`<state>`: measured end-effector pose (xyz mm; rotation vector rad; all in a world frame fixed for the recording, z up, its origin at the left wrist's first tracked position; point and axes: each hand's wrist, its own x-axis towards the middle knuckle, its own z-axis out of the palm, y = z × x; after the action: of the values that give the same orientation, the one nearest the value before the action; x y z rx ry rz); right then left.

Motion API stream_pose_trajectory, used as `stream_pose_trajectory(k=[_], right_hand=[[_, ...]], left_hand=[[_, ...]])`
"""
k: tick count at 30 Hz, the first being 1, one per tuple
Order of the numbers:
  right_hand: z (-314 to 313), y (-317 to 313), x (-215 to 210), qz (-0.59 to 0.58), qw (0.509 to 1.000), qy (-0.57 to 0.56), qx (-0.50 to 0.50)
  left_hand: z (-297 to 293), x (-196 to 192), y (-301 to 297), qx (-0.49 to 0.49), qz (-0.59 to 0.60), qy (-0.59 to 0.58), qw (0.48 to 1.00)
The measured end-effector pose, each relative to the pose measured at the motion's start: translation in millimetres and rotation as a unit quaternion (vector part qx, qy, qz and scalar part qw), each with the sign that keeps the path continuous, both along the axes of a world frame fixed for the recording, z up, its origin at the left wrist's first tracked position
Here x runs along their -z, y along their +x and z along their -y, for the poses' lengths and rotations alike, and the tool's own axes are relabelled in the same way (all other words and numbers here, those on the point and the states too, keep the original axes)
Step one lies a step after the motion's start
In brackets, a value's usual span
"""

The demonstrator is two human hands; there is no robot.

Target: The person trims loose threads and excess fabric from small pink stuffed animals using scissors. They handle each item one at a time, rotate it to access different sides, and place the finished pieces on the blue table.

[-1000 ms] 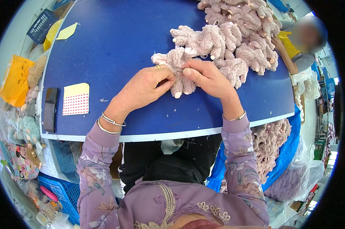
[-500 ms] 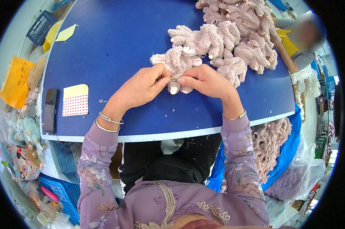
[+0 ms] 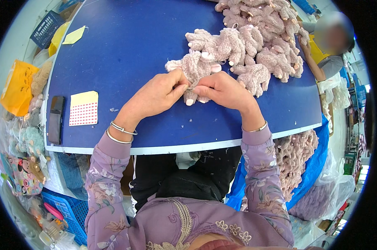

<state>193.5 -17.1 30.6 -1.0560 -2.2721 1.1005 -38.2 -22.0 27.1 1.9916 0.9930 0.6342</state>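
Observation:
A fluffy pinkish-grey plush toy (image 3: 193, 66) with pale ears and pale foot tips lies on the blue table (image 3: 134, 46), right between my hands. My left hand (image 3: 161, 92) is closed, its thumb and forefinger pinching the plush near its lower part. From the other side my right hand (image 3: 225, 90) pinches the same spot, its fingers curled and thumb pressed in. The fingertips of both hands nearly meet over the toy. Whether a thread or other small item sits between them is too small to tell.
A heap of similar plush toys (image 3: 276, 54) covers the table's far right. A co-worker's hand (image 3: 306, 48) is beside it. At the left lie a dark phone (image 3: 55, 120) and a sheet of red-marked stickers (image 3: 83, 112). More plush (image 3: 294, 158) fills a blue bag below the right edge.
My hands stay at the toy with only a slight shift of the fingers, and its lower foot tip sits a little lower. The co-worker's hand has moved at the heap's edge.

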Motion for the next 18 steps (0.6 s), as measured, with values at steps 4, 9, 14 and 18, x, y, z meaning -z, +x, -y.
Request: stream_pose_trajectory(k=[4, 9, 14, 18], right_hand=[[-6, 9, 2, -0.159, 0.984, -0.03, 0.077], [-15, 27, -9, -0.133, 0.963, -0.066, 0.227], [-18, 26, 2, 0.057, 0.974, -0.005, 0.22], [-8, -1, 7, -0.073, 0.982, -0.051, 0.168]], left_hand=[[-3, -2, -3, -0.105, 0.135, -0.018, 0.985], [-22, -4, -24, -0.262, 0.172, 0.101, 0.944], [-15, 8, -6, -0.222, 0.03, -0.003, 0.975], [-10, 22, 14, -0.161, 0.152, -0.098, 0.97]])
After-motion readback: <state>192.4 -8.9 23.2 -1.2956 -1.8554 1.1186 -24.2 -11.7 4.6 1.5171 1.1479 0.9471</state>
